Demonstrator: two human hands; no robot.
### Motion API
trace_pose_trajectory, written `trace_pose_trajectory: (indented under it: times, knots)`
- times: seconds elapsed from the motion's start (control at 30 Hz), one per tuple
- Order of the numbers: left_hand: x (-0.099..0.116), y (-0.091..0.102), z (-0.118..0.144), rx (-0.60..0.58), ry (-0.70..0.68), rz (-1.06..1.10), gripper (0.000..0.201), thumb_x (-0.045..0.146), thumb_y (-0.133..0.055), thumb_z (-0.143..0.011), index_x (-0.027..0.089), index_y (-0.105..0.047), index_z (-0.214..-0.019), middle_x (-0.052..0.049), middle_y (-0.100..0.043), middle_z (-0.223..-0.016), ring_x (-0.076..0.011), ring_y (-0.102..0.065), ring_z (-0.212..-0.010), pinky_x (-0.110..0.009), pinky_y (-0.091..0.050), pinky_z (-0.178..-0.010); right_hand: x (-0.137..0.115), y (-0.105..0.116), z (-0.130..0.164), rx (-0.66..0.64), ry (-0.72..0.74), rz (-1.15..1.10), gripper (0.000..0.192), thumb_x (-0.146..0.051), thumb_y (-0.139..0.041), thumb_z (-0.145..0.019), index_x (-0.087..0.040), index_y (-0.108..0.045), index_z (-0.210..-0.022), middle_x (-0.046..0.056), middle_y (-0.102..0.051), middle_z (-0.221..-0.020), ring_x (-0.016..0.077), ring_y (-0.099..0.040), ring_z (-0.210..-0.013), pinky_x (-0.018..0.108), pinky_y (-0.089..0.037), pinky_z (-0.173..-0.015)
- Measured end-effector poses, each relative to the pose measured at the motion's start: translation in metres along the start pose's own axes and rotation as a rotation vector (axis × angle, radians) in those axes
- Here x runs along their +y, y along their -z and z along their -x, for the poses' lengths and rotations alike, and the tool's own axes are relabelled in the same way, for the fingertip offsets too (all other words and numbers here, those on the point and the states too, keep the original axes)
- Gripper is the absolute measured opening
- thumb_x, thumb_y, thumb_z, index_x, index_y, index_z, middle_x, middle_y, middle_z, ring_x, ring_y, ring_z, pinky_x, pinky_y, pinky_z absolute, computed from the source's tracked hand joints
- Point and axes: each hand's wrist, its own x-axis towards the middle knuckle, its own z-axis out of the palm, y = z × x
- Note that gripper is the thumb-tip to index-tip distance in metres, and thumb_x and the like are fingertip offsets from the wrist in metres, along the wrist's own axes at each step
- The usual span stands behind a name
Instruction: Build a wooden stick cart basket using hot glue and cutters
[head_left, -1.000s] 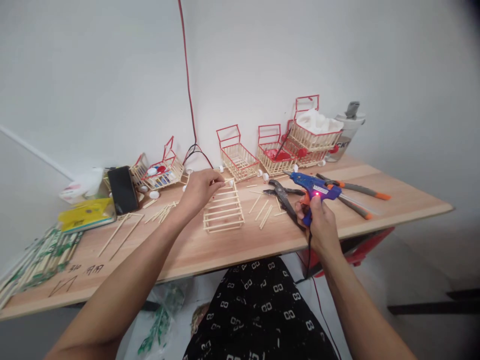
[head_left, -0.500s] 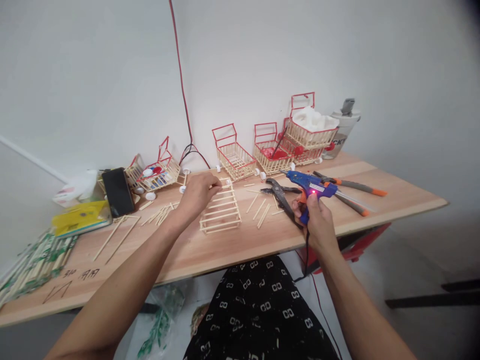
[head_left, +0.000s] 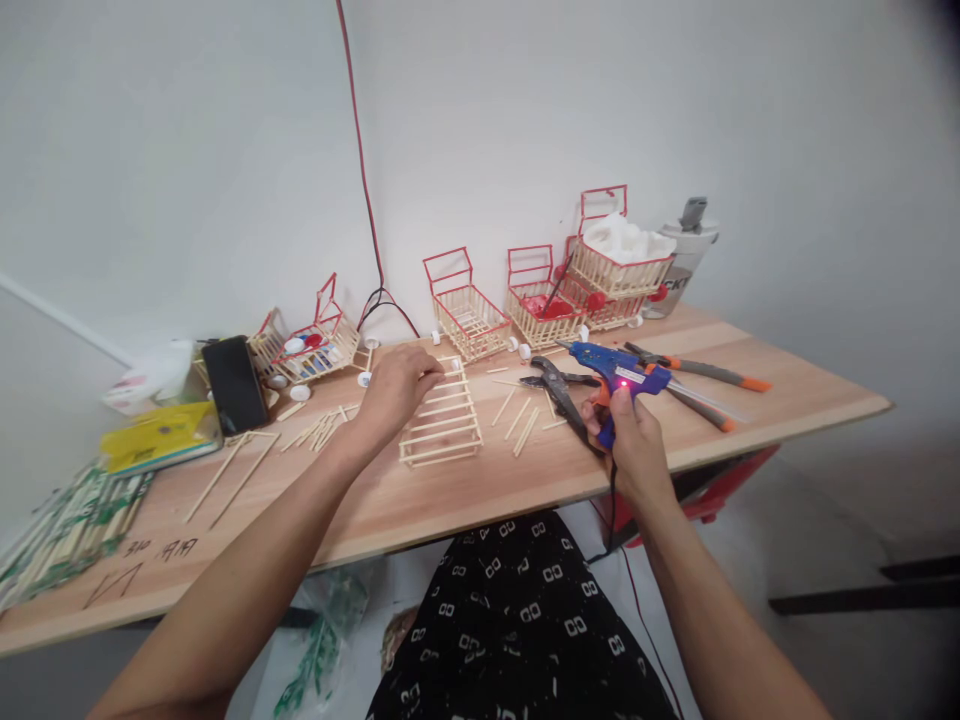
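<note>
Two bare hands work over a pale wooden worktop (head_left: 465,500). The left hand (head_left: 395,385) rests on the far left corner of a small open frame of pale wooden sticks (head_left: 442,415), which lies flat on the worktop; its fingers (head_left: 427,372) are curled onto the frame's top rail, touching it, though whether they pinch the rail cannot be told. The right hand (head_left: 628,440) is wrapped shut around the grip of a blue hot-glue gun (head_left: 613,368) with a small red light lit on its side; the nozzle points left and away from those fingers, held above the worktop and apart from the frame. Just left of the right fingers lie dark metal pliers (head_left: 559,390), and between the two hands a few loose pale sticks (head_left: 517,420) are scattered. Beyond the gun lie orange-handled tools (head_left: 705,385). Past the left fingers, against the wall, stand several small stick carts with red wire handles (head_left: 461,305); a black phone (head_left: 234,382) stands well left of them.
</note>
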Motion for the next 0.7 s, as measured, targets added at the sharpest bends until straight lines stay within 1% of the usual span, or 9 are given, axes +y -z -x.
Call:
trace_pose_trajectory:
  times: [0.2, 0.57, 0.63, 0.7]
  knots:
    - [-0.0003, -0.0033, -0.0006, -0.002, -0.012, -0.005, 0.015, 0.019, -0.063, -0.089, 0.018, -0.074, -0.079, -0.005, -0.072, -0.077, -0.0220, -0.064, -0.083, -0.035, -0.047, -0.079, 0.0002, 0.0001, 0.0008, 0.005, 0.011, 0.021, 0.051, -0.069, -0.065, -0.079, -0.018, -0.062, -0.084, 0.000, -0.059, -0.068, 0.0081, -0.045, -0.053, 0.017, -0.034, -0.042]
    - [0.0028, -0.0074, 0.0029, 0.031, 0.012, -0.045, 0.020, 0.021, -0.060, -0.091, 0.018, -0.074, -0.077, -0.007, -0.074, -0.080, -0.0244, -0.063, -0.083, -0.038, -0.046, -0.079, 0.0002, 0.0010, 0.0007, 0.002, -0.002, 0.008, 0.051, -0.068, -0.067, -0.078, -0.018, -0.062, -0.084, 0.000, -0.059, -0.068, 0.0071, -0.045, -0.053, 0.016, -0.034, -0.043]
    - [0.0040, -0.0052, 0.0030, 0.037, 0.010, -0.047, 0.020, 0.021, -0.059, -0.091, 0.019, -0.075, -0.079, -0.007, -0.075, -0.083, -0.0244, -0.064, -0.084, -0.038, -0.046, -0.081, 0.0013, 0.0016, 0.0001, -0.002, 0.003, 0.004, 0.050, -0.068, -0.066, -0.079, -0.018, -0.063, -0.084, 0.000, -0.059, -0.068, 0.0070, -0.045, -0.053, 0.016, -0.034, -0.043]
    - [0.0051, 0.0013, 0.0032, 0.073, 0.024, -0.043, 0.018, 0.021, -0.059, -0.092, 0.019, -0.076, -0.085, -0.008, -0.076, -0.088, -0.0244, -0.065, -0.086, -0.039, -0.046, -0.083, 0.0020, 0.0020, -0.0001, -0.006, 0.001, 0.006, 0.050, -0.068, -0.066, -0.080, -0.018, -0.063, -0.084, 0.000, -0.059, -0.068, 0.0072, -0.045, -0.054, 0.016, -0.034, -0.043]
